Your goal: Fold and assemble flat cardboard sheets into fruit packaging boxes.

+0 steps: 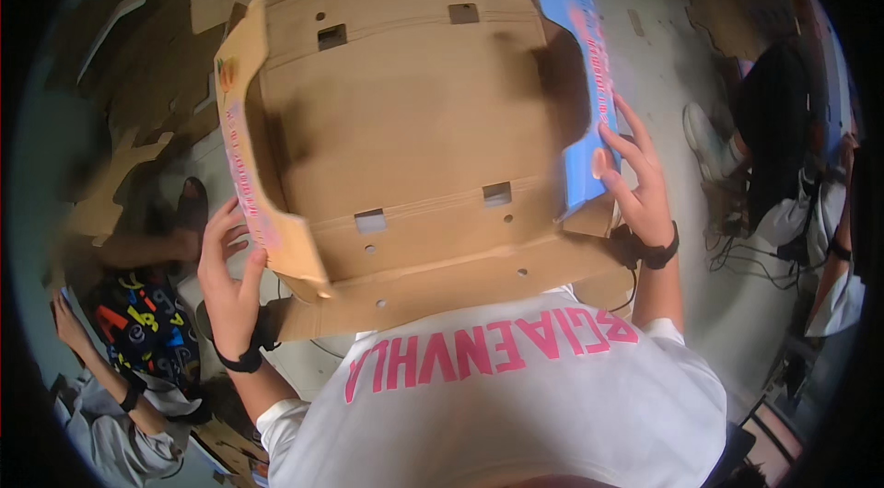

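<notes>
Cardboard [414,115] lies between left hand [232,290] and right hand [647,198].

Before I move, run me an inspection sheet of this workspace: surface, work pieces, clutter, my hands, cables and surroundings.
Surface: pale floor, visible around the cardboard.
Work pieces: brown cardboard box with cut-outs; orange panel raised at left, blue panel raised at right.
Clutter: loose cardboard pieces at left.
Hands: left hand at the orange panel's near end; right hand on the blue panel's outer face.
Cables: black cables on the floor at right.
Surroundings: patterned shorts on someone at left; pale shoe at right.
</notes>
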Demonstrator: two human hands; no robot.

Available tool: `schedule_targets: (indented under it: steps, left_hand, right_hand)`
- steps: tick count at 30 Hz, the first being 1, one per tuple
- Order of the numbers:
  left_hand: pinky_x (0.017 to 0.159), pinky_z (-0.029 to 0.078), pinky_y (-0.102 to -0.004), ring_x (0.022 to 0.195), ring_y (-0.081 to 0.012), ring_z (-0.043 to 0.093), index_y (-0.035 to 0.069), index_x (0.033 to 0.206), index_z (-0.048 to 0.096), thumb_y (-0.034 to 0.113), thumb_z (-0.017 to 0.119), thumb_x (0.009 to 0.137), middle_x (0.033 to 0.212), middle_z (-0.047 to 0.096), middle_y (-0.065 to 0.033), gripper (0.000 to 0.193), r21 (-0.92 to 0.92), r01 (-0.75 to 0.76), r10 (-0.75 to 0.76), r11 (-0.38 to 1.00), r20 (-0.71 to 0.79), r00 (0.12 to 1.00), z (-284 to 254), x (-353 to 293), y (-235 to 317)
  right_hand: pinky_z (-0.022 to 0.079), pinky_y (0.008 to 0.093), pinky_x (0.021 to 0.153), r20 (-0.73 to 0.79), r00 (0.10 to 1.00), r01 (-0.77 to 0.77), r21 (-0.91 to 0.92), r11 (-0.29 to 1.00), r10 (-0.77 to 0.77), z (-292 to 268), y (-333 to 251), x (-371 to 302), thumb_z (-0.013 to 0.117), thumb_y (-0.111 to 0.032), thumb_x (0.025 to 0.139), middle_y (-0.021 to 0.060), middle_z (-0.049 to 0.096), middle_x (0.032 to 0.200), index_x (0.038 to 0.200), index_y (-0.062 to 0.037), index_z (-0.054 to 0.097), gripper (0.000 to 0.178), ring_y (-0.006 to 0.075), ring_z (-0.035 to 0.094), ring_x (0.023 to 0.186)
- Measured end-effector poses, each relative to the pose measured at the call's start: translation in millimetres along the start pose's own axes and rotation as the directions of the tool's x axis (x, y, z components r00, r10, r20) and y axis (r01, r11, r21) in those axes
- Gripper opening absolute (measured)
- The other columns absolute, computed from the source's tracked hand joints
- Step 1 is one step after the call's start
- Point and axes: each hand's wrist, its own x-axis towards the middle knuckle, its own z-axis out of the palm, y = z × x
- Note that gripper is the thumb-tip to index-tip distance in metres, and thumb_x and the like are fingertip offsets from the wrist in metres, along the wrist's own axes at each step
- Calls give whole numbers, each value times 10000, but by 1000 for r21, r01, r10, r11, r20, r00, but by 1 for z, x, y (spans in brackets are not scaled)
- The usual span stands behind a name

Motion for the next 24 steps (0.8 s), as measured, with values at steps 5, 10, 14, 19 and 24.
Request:
schedule_targets:
  steps: [5, 10, 14, 19, 24]
  left_hand:
    - [963, 509, -376, 1119, -268, 646, 20, 1470, 499, 115, 695, 892, 1364, 623, -173, 618, 39, -26, 23, 999, 88, 996, 23, 2, 18]
    - [978, 486, -375, 1108, -304, 651, 43, 1468, 508, 118, 702, 893, 1275, 648, -198, 612, 257, -107, 65, 960, 164, 984, 27, 0, 31]
    - [1001, 481, -398, 1187, -343, 611, 49, 1457, 525, 143, 700, 895, 1360, 589, -211, 596, 187, -60, 29, 981, 164, 986, 29, 0, 32]
    - [1095, 424, -472, 1342, -433, 457, 169, 1439, 571, 292, 823, 748, 1589, 347, -217, 746, 383, -368, 234, 847, 354, 906, 40, 5, 31]
    - [1099, 414, -475, 1374, -433, 433, 158, 1431, 575, 262, 878, 636, 1603, 339, -209, 857, 423, -352, 176, 835, 401, 899, 50, 12, 31]
  right_hand:
    - [508, 408, 998, 43, 998, -40, -70, 997, 43, 3, -6, -1, 671, -40, 886, 173, 341, 1612, 1332, -84, 659, 449, 339, 611, 1225]
    - [496, 426, 1032, 149, 986, -47, -218, 975, 80, 6, -17, 0, 679, -81, 889, 143, 284, 1647, 1358, -147, 645, 475, 413, 537, 1325]
    - [504, 430, 1014, 128, 992, 15, -154, 988, 5, 8, -19, 4, 692, -137, 884, 157, 286, 1645, 1378, -170, 629, 499, 421, 535, 1317]
    - [501, 429, 988, 297, 952, 136, -202, 970, -71, 20, -27, 16, 724, -183, 840, 150, 309, 1638, 1388, -198, 619, 559, 390, 561, 1212]
    - [483, 421, 963, 479, 877, 219, -336, 916, -34, 35, -30, 33, 772, -204, 778, 110, 339, 1629, 1423, -217, 577, 673, 340, 522, 1022]
